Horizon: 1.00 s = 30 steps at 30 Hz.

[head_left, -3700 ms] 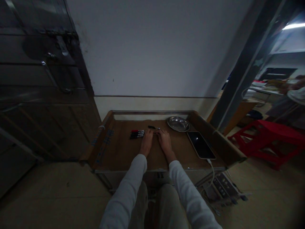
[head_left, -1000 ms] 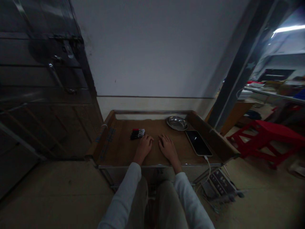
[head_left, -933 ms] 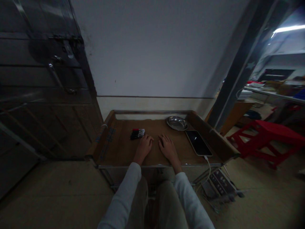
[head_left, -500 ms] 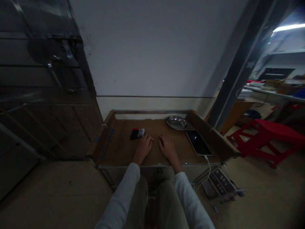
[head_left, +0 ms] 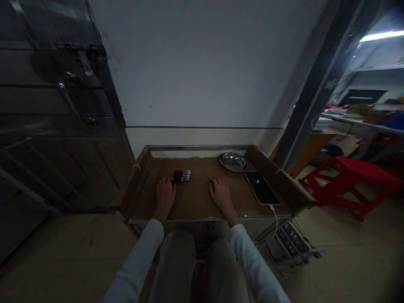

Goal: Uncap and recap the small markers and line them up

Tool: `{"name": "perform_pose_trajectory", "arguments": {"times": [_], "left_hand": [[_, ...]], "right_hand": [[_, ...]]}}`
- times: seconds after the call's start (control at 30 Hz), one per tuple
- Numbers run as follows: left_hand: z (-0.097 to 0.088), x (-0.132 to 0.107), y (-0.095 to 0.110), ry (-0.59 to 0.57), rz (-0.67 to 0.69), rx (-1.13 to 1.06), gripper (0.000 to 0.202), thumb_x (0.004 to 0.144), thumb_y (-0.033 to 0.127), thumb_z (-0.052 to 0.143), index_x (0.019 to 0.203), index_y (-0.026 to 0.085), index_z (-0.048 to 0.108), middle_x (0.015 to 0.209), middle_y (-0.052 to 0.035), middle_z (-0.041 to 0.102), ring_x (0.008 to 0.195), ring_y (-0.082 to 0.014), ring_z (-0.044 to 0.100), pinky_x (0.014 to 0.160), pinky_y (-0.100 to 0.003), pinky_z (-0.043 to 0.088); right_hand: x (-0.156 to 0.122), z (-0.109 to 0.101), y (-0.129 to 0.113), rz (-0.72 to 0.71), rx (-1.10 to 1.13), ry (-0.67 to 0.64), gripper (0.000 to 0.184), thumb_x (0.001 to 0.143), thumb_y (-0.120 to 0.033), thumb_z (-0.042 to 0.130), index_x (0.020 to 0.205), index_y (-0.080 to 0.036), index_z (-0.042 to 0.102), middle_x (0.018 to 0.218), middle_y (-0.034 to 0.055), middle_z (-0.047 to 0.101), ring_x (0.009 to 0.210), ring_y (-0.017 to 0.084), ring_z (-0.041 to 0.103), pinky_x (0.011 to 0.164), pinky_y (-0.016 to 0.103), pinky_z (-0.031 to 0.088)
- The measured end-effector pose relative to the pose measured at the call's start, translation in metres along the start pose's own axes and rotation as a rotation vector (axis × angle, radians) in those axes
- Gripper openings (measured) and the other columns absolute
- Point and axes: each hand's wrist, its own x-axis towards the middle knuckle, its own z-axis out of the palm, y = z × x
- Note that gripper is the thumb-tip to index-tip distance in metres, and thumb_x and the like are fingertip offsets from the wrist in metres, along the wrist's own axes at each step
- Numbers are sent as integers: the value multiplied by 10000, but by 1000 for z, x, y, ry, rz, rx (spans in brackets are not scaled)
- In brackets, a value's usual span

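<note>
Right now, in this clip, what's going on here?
A person has both hands at a brown tabletop. The left hand is at the left ends of a row of pens; I can't tell whether it touches them. The right hand rests palm down, nothing visible in it. A metal dish and a phone lie to its right.

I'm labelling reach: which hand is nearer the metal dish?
Right. The right hand lies below-left of the metal dish in view; the left hand farther left, by the pens.
</note>
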Motion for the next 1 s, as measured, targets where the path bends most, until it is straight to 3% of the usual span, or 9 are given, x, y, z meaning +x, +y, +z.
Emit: {"name": "perform_pose_trajectory", "arguments": {"times": [0.13,0.27,0.37,0.57,0.67,0.73,0.83,1.0], "left_hand": [[2,1,-13,-78,96,-36,133,845,244,512,960,201,561,990,-72,592,953,-230,525,865,-394,396],[7,4,-5,-88,127,-235,101,826,248,555,915,209,584,968,-50,612,948,-210,557,855,-375,422],[8,11,12,-101,103,-414,103,805,236,586,897,190,598,935,-45,622,911,-189,584,839,-354,450],[9,35,64,-32,72,-777,185,773,156,592,958,166,586,956,-57,616,871,-153,600,802,-304,492],[9,47,87,-10,76,-903,391,746,107,591,1125,162,515,978,-63,606,852,-141,603,802,-302,500],[8,55,96,-17,100,-947,419,734,85,582,1139,160,508,957,-60,606,829,-138,603,795,-304,505],[4,67,98,4,109,-990,323,732,84,572,1046,161,567,971,-66,609,853,-144,601,788,-297,505],[0,83,75,98,-25,-1058,192,754,141,584,943,155,619,969,-69,623,841,-142,610,806,-297,493]], "right_hand": [[15,5,-4,24,15,36,279,909,-280,358,938,-171,612,976,123,609,942,222,530,842,353,381],[35,15,-11,-48,319,23,299,917,-320,358,956,-184,621,978,96,633,957,197,549,874,338,396],[46,20,-16,-44,679,-31,321,905,-375,370,1001,-190,614,1024,69,646,958,168,576,856,304,428],[51,27,-14,218,1304,-228,355,794,-435,507,1001,-169,618,913,48,667,620,114,569,579,239,448],[51,27,-9,294,1517,-293,287,766,-369,553,958,-167,625,898,43,665,616,100,562,579,225,454],[52,26,-7,348,1604,-323,234,783,-338,537,913,-167,629,842,39,667,632,106,573,603,230,473],[54,21,-3,415,1749,-327,175,795,-300,540,877,-184,643,836,30,675,704,109,605,659,221,498],[53,19,1,417,1875,-328,208,698,-257,674,897,-199,689,889,13,694,766,96,618,722,189,502]]}}
